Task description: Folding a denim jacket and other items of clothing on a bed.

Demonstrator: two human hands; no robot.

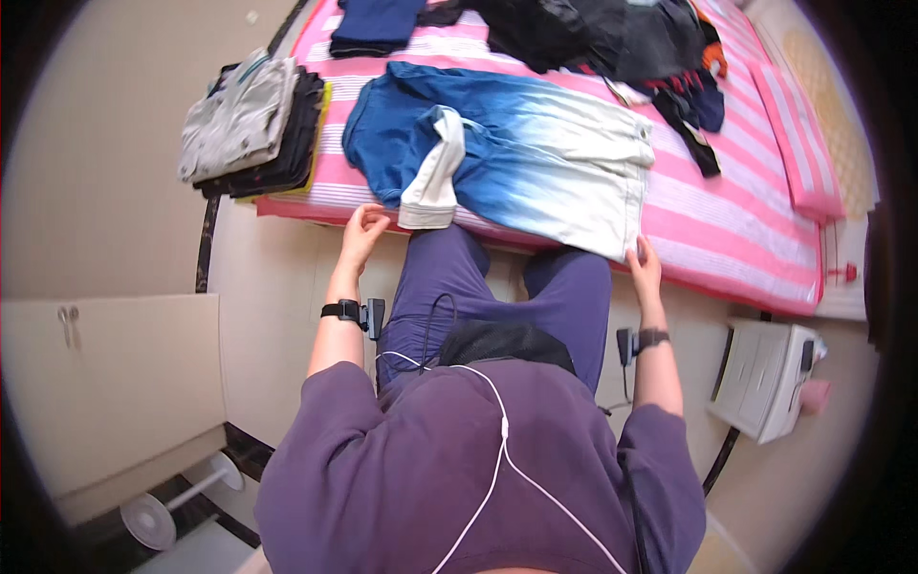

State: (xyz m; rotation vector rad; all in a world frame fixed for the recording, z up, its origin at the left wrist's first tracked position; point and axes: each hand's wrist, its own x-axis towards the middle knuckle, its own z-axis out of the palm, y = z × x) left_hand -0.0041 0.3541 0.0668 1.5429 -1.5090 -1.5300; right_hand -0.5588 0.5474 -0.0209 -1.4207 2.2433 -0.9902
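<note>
A denim shirt or jacket (495, 143), blue at the left and fading to white at the right, lies flat along the near side of a bed. One of its sleeves (434, 168) is turned across the body, its white cuff pointing towards me. My left hand (364, 231) hovers by the bed's edge just left of that cuff, with thumb and fingers apart and nothing between them. At the garment's near right corner, by the white hem, is my right hand (645, 264). Its fingertips meet the cloth there, but whether they pinch it is unclear.
A stack of folded clothes (240, 125) sits at the bed's left corner. Folded navy cloth (376, 25) and a heap of dark clothes (609, 36) lie farther back on the pink striped sheet (717, 251). A white cabinet (756, 377) stands at the right.
</note>
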